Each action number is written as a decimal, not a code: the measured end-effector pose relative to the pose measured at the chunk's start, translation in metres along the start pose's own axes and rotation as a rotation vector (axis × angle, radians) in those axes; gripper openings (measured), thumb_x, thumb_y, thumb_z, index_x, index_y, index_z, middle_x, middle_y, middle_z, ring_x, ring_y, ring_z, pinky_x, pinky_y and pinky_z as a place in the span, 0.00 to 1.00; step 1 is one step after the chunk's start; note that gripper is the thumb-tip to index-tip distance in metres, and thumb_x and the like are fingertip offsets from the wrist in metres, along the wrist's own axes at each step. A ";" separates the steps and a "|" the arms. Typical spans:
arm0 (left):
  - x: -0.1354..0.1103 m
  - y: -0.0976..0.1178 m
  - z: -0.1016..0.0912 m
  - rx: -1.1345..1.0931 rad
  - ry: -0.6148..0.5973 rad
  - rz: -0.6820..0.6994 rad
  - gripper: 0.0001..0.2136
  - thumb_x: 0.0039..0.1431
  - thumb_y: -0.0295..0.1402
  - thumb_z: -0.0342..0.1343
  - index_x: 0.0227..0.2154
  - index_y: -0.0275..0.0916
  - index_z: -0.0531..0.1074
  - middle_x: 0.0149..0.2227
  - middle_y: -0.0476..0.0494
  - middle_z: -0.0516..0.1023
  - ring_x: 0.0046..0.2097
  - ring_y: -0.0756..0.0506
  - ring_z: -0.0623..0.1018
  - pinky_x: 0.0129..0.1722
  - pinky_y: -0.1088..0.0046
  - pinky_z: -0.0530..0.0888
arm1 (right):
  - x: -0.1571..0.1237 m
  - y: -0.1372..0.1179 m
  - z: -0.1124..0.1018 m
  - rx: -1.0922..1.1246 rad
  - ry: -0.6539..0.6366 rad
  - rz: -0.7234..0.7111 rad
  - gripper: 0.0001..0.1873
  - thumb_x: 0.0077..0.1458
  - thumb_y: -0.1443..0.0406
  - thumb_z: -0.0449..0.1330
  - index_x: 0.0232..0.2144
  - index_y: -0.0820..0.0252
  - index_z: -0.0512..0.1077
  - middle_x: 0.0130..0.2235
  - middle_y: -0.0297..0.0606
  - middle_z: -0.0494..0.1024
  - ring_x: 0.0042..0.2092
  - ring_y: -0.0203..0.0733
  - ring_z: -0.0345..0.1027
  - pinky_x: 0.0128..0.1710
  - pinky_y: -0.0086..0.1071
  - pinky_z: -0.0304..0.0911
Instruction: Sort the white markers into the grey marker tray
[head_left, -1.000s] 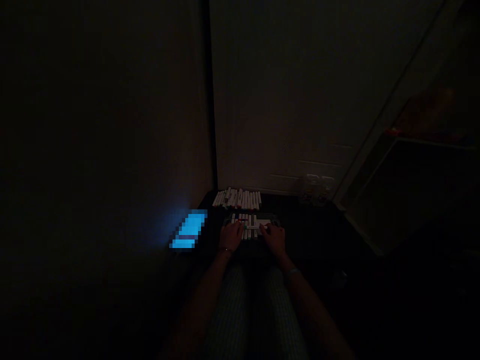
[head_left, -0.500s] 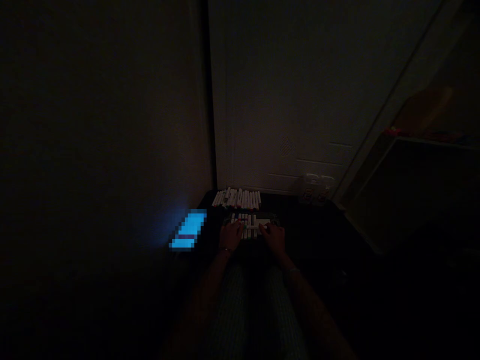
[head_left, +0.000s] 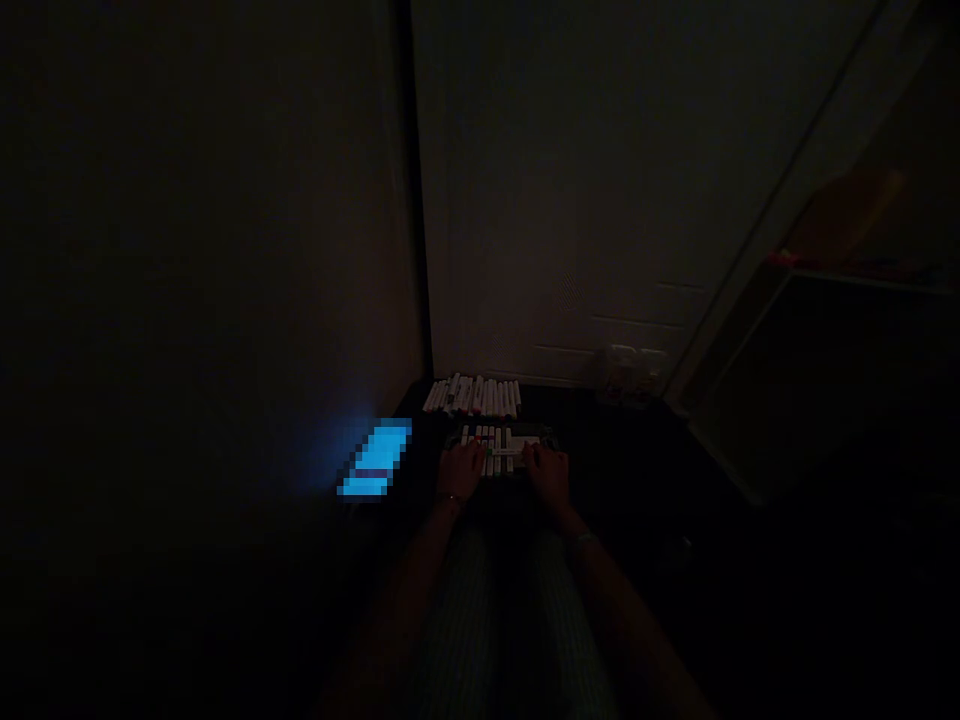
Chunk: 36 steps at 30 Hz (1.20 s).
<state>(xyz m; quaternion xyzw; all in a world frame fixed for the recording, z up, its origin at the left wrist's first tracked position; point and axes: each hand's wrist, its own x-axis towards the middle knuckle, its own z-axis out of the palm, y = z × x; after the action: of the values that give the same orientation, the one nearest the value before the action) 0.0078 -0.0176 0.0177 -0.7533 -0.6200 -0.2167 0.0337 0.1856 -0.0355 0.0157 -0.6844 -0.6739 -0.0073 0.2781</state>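
- Although the scene is dim, a white marker (head_left: 508,452) can be made out lying crosswise between the two hands, above an open dark case (head_left: 551,438).
- Left hand (head_left: 460,470): fingers curled, pinching the marker's left end; a thin bracelet (head_left: 451,497) circles the wrist.
- Right hand (head_left: 549,473): thumb and fingertips closed on the marker's right end; the exact grip is too dark to resolve.
- Case: stored markers (head_left: 498,466) stand side by side inside, beneath the held one.
- Behind the case: a row of loose white markers (head_left: 480,397) on the black table (head_left: 622,450).
- Left of the case: a glowing blue, pixelated screen (head_left: 376,455).
- Far right corner of the table: two clear containers (head_left: 634,378), contents indistinct.
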 end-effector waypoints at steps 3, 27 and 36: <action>-0.001 0.001 -0.002 -0.006 0.001 0.000 0.18 0.61 0.40 0.33 0.38 0.40 0.67 0.35 0.43 0.74 0.41 0.45 0.71 0.38 0.69 0.60 | 0.000 0.000 0.000 0.016 0.004 0.001 0.23 0.61 0.57 0.37 0.34 0.59 0.69 0.35 0.39 0.75 0.38 0.36 0.65 0.42 0.31 0.43; -0.002 0.004 -0.005 -0.084 0.000 -0.025 0.16 0.61 0.39 0.36 0.43 0.40 0.65 0.42 0.42 0.73 0.45 0.45 0.69 0.41 0.69 0.61 | 0.001 0.000 -0.001 0.048 -0.001 0.018 0.17 0.59 0.58 0.42 0.35 0.57 0.68 0.33 0.35 0.75 0.38 0.36 0.66 0.41 0.30 0.44; -0.001 0.003 -0.002 -0.060 -0.003 -0.015 0.16 0.61 0.39 0.35 0.42 0.40 0.65 0.40 0.42 0.73 0.43 0.45 0.70 0.40 0.69 0.60 | 0.001 0.001 0.001 0.042 -0.014 0.015 0.18 0.59 0.58 0.41 0.35 0.58 0.68 0.34 0.37 0.75 0.38 0.36 0.65 0.41 0.30 0.44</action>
<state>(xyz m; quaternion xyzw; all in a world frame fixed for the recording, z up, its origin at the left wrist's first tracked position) 0.0099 -0.0194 0.0198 -0.7497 -0.6188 -0.2343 0.0084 0.1861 -0.0339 0.0151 -0.6835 -0.6707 0.0136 0.2877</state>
